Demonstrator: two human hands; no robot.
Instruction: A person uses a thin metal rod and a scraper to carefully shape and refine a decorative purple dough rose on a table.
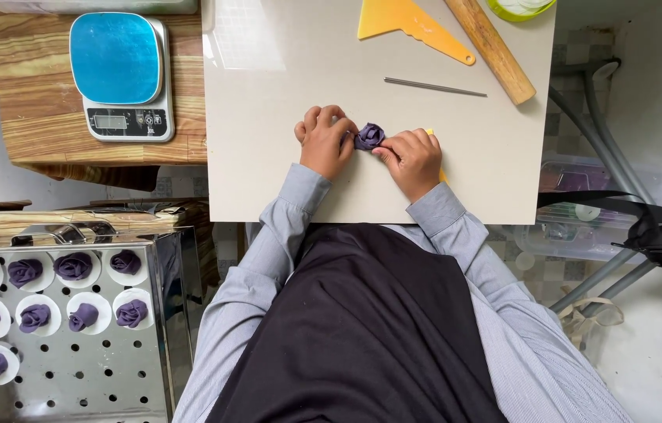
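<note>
A small purple dough piece [370, 135] shaped like a rose rests on the beige work board [268, 157]. My left hand [324, 141] curls against its left side and my right hand [411, 159] pinches it from the right; both hands grip it together. A sliver of something yellow [430, 131] peeks out behind my right hand, mostly hidden.
A yellow plastic scraper [409, 23], a wooden rolling pin [491, 48] and a thin metal stick [434, 87] lie at the board's far side. A blue-topped kitchen scale [121, 74] sits on a wooden table. A perforated steel tray [72, 368] at left holds several purple dough roses on white paper discs.
</note>
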